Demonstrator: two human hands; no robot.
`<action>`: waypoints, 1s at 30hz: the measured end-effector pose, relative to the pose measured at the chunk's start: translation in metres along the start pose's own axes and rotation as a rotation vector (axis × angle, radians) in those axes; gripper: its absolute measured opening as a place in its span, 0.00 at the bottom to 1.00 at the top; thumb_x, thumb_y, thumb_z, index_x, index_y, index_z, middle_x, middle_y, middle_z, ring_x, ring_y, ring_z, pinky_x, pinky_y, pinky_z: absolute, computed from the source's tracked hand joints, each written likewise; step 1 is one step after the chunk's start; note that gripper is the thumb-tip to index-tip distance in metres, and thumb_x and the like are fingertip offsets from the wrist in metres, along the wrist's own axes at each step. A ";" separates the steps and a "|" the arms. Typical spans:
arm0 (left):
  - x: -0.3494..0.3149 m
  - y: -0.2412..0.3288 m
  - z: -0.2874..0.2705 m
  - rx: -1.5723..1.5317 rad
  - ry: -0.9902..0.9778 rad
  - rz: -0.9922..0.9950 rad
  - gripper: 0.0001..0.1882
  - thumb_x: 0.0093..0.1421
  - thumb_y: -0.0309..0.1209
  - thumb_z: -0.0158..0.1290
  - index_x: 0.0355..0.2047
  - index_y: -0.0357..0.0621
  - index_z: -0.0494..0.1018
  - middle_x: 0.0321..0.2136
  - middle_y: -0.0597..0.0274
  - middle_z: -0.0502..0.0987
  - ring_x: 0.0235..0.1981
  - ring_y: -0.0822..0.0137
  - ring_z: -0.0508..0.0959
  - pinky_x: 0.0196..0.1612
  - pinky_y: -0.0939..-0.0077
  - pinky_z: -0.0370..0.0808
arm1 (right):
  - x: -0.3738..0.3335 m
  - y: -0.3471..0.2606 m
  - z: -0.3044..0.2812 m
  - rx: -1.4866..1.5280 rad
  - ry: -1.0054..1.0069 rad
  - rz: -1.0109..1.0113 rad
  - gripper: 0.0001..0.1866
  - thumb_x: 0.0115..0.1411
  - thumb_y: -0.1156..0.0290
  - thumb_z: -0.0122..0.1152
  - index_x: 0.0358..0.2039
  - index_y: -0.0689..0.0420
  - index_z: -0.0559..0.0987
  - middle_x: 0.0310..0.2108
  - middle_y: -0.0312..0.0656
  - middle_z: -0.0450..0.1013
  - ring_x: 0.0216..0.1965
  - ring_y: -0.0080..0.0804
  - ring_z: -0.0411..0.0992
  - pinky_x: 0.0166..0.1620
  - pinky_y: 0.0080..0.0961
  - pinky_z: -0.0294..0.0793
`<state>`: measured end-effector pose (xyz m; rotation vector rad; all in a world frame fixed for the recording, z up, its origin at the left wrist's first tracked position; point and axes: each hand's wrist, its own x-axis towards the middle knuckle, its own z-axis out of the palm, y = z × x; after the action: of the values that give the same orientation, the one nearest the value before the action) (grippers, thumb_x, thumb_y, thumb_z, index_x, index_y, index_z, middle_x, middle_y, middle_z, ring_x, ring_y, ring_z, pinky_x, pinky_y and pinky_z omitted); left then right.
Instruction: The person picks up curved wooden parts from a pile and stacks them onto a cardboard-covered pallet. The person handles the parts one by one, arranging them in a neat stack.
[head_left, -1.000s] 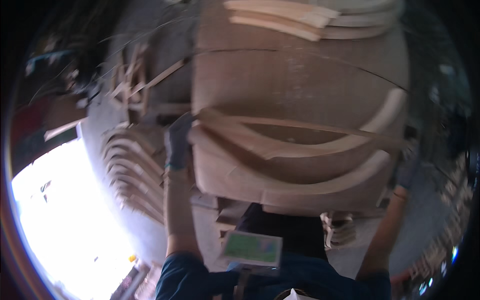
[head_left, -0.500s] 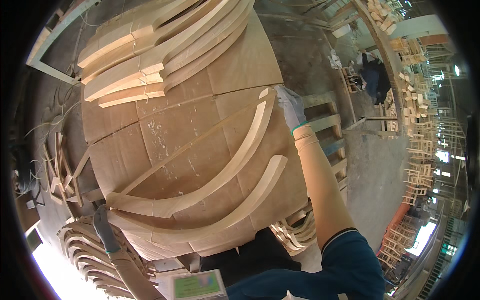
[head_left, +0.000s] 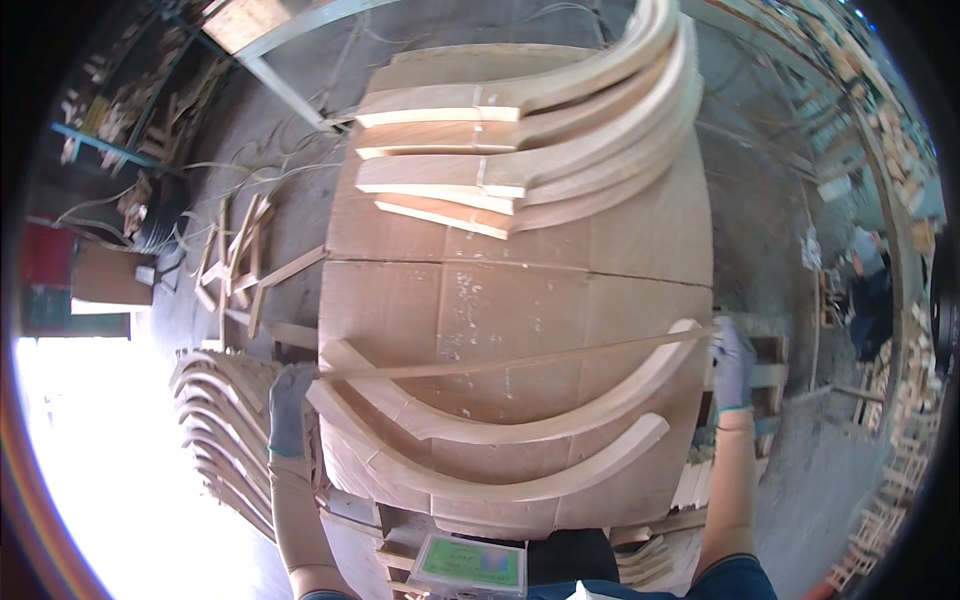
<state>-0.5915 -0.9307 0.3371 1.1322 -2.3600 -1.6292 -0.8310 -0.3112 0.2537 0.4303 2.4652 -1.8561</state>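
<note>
A thin straight wooden strip (head_left: pixel 520 357) stretches across a curved wooden piece (head_left: pixel 520 432), from one end of the curve to the other. My left hand (head_left: pixel 290 408), in a grey glove, closes at the strip's left end, its fingertips partly hidden. At the opposite end my right hand (head_left: pixel 735 365), gloved too, pinches the strip beside the curve's right tip. A second curved wooden piece (head_left: pixel 530 488) lies nearer to me, with its left end close to my left hand. Both curves rest on a cardboard-covered surface (head_left: pixel 640 255).
Bundled curved wooden pieces (head_left: pixel 450 170) lie at the far side of the cardboard. More curved pieces (head_left: pixel 220 430) are stacked at the left, with loose wooden sticks (head_left: pixel 240 255) beyond. A pallet (head_left: pixel 765 375) stands at the right. Another person (head_left: pixel 870 290) is at the far right.
The view has turned, so the cardboard appears straighter. My left hand has come up from beside the nearer curve to the strip's left end. The strip has shifted across the curve's two ends.
</note>
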 end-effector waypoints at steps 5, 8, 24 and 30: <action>0.074 0.084 0.068 -0.346 -0.043 0.274 0.13 0.61 0.30 0.49 0.43 0.35 0.71 0.38 0.63 0.74 0.40 0.69 0.76 0.45 0.75 0.74 | 0.091 -0.063 -0.020 0.743 0.037 0.195 0.13 0.61 0.67 0.54 0.45 0.59 0.73 0.31 0.32 0.68 0.27 0.25 0.62 0.38 0.17 0.70; 0.131 0.128 0.091 -0.735 -0.037 0.225 0.13 0.62 0.30 0.49 0.44 0.37 0.72 0.40 0.63 0.74 0.41 0.69 0.75 0.46 0.68 0.74 | 0.141 -0.100 -0.010 0.442 -0.048 -0.201 0.16 0.62 0.65 0.52 0.47 0.62 0.71 0.42 0.40 0.70 0.38 0.31 0.67 0.46 0.24 0.69; 0.206 0.132 0.146 -0.769 -0.194 0.309 0.12 0.62 0.28 0.48 0.44 0.36 0.71 0.41 0.57 0.73 0.43 0.64 0.75 0.50 0.58 0.74 | 0.243 -0.214 0.156 -0.040 0.062 -0.489 0.34 0.48 0.73 0.63 0.56 0.60 0.63 0.50 0.48 0.65 0.49 0.35 0.67 0.46 0.28 0.71; 0.203 0.130 0.171 -0.901 -0.232 0.296 0.13 0.63 0.27 0.47 0.46 0.34 0.69 0.43 0.56 0.74 0.46 0.61 0.74 0.54 0.54 0.70 | 0.254 -0.213 0.147 -0.114 -0.016 -0.428 0.45 0.45 0.65 0.62 0.61 0.66 0.52 0.53 0.58 0.64 0.54 0.46 0.64 0.56 0.33 0.63</action>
<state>-0.8827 -0.8938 0.3002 0.4082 -1.4243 -2.3651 -1.1458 -0.4522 0.3639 -0.1296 2.8031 -1.8140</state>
